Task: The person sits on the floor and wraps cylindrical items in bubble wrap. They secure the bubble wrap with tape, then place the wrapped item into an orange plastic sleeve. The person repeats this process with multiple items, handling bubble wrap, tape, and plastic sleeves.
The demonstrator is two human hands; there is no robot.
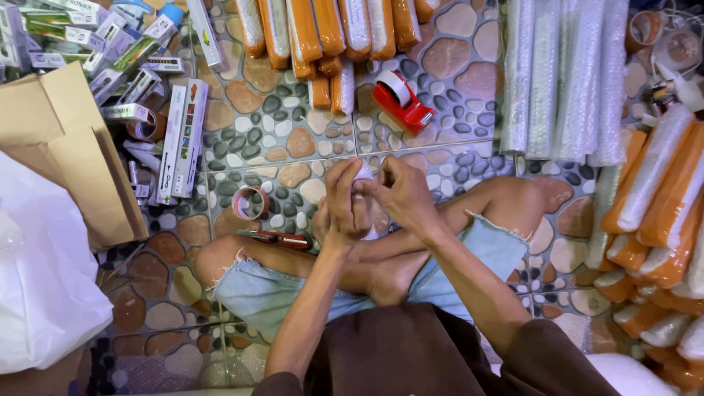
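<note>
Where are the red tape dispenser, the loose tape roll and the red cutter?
red tape dispenser (402, 103), head view, on its red body.
tape roll (250, 203), head view, on its ring.
red cutter (282, 238), head view, on its handle.

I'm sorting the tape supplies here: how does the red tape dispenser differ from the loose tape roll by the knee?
The red tape dispenser holds a white roll in a red plastic frame; the loose tape roll is bare, brownish, with no frame. The dispenser sits beyond both hands, near the orange wrapped packs; the loose roll lies closer, beside the left hand. Both rest untouched on the pebble-pattern floor.
</note>
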